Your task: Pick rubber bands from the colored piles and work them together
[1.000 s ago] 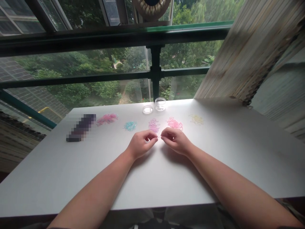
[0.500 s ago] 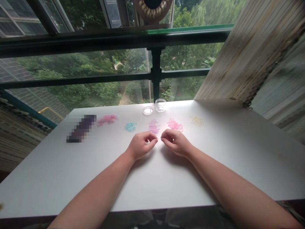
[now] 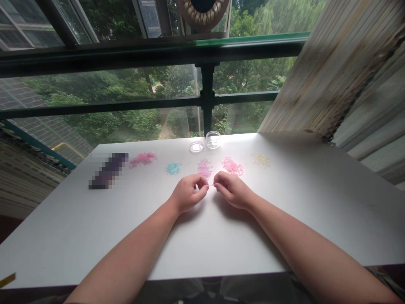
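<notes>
Between my two hands a thin, pale purple rubber band (image 3: 211, 185) is pulled across a small gap. My left hand (image 3: 188, 193) pinches one end between thumb and fingertips. The other end sits in the pinch of my right hand (image 3: 233, 190). Just beyond the fingertips lies a pile of purple rubber bands (image 3: 204, 167). A pink pile of rubber bands (image 3: 232, 166) is right behind my right hand. Behind my left hand is a blue pile of rubber bands (image 3: 174, 168).
On the white table (image 3: 190, 249) are a mixed pink pile of bands (image 3: 144, 159) at left and a yellow pile (image 3: 262, 160) at right. A clear round container (image 3: 213, 140) and a clear lid (image 3: 196, 147) stand at the back. A dark pixelated object (image 3: 109, 171) lies left.
The gap between my fingertips has widened slightly, with the band still held across it. A yellowish strip now shows at the table's lower left corner.
</notes>
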### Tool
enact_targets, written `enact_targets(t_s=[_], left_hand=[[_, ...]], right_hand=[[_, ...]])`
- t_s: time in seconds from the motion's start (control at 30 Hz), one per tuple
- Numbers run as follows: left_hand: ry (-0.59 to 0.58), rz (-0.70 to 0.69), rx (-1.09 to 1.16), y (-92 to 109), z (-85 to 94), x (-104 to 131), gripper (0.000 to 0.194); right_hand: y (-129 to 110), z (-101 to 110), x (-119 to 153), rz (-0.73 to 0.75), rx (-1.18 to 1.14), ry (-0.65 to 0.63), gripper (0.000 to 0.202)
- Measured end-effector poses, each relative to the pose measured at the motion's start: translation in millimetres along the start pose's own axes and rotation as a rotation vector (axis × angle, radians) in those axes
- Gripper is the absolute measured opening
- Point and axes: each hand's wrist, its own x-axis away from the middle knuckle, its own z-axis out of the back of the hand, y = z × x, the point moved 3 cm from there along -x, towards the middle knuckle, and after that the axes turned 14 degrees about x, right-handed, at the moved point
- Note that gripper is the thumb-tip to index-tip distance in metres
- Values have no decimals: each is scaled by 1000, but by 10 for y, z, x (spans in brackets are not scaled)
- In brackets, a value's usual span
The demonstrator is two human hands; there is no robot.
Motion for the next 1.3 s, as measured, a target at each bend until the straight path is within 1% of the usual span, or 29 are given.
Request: enact_targets(t_s=[0.17,0.33,0.43,0.57,0.7,0.83,1.03,1.2,1.3], left_hand=[[-2,-14,-9,-9,-11,3,6],[3,-44,-27,-7,-29,1,5],[33,-58,-37,-26,-5,-9,5],[91,-67,-40,-60,77,-17,5],[106,-52,-28,-74,116,-6,4],[78,-40,-6,-71,59,11,3],[40,-39,19,-68,-25,15,4],[48,-40,-3,-69,-15,5,3],[63,-58,-56,-90,19,-10,5]], right_hand=[[-15,-3,-1,6,23,-7,7],[22,2,-2,7,47,23,7],[88,37,-3,-19,62,47,7],[174,83,-7,-85,85,87,8],[157,36,-8,-73,62,50,9],[99,-35,0,-32,41,3,9],[70,-47,-8,-29,30,10,8],[54,-57,-11,-22,20,-6,6],[55,-51,-9,-25,27,3,4]])
